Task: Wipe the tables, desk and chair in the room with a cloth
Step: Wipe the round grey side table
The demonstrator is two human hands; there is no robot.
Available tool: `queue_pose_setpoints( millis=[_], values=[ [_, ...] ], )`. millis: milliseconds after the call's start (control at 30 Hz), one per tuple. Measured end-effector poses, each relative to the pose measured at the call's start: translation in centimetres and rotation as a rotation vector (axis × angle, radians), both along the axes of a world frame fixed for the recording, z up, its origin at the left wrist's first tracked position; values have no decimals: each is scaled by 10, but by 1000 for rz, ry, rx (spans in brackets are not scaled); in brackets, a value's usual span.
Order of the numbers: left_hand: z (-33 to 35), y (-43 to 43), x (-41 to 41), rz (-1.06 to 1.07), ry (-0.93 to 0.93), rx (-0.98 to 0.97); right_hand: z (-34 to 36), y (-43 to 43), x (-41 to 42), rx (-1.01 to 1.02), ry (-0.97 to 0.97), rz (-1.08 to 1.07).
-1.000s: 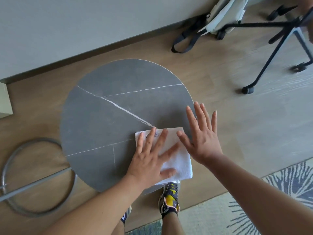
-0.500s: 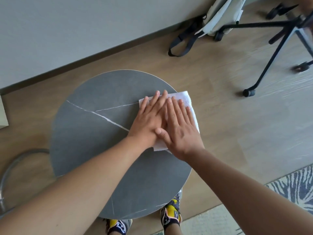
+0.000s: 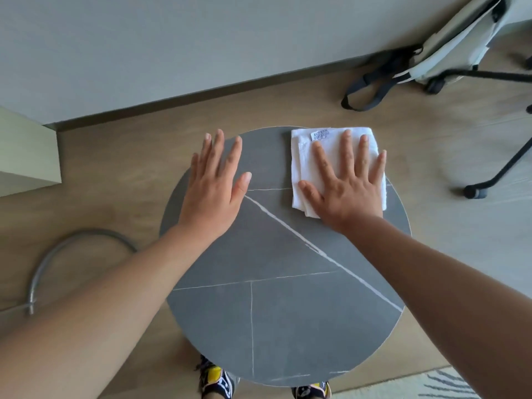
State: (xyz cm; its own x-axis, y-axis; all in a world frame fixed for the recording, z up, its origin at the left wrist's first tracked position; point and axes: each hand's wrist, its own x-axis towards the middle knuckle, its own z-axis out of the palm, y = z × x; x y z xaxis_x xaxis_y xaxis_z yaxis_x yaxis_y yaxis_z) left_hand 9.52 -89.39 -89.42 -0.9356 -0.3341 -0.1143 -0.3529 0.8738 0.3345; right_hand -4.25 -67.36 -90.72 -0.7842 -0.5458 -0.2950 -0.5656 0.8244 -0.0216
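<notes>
A round dark grey table with thin white veins fills the middle of the view. A folded white cloth with a small label lies at the table's far right edge. My right hand lies flat on the cloth, fingers spread and straight, pressing it down. My left hand is open with straight fingers over the table's far left edge, apart from the cloth and holding nothing.
A pale bag with dark straps lies on the wooden floor by the wall at the far right. Black wheeled chair legs stand to the right. A metal ring base is at the left, a patterned rug at the bottom right.
Both hands were together on the cloth half a second ago. My left hand has come off it and moved left. The right hand has slid the cloth to the far right edge.
</notes>
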Motion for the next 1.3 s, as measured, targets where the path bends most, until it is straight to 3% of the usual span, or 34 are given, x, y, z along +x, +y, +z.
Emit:
queue_pose_setpoints(
  millis=[233,567,733,833,933,1033,1167,1300],
  values=[
    [-1,-47,61,179,5,68,-1,-79,18,31,37,32],
    [-15,-73,148,277,70,144,-2,-167,112,15,-39,273],
    [-23,-59,168,219,110,160,-2,-157,174,7,-78,387],
    [-20,-42,176,116,109,69,2,-142,207,5,-102,444],
    [-20,-20,183,-38,103,-8,9,-116,233,-104,-161,492],
    [-18,0,197,-107,102,45,17,-77,244,-295,-267,507],
    [-12,38,218,-198,-77,-107,18,-10,238,-571,-316,420],
    [-11,81,222,-214,-174,-188,18,37,214,-516,-170,284]
  ],
)
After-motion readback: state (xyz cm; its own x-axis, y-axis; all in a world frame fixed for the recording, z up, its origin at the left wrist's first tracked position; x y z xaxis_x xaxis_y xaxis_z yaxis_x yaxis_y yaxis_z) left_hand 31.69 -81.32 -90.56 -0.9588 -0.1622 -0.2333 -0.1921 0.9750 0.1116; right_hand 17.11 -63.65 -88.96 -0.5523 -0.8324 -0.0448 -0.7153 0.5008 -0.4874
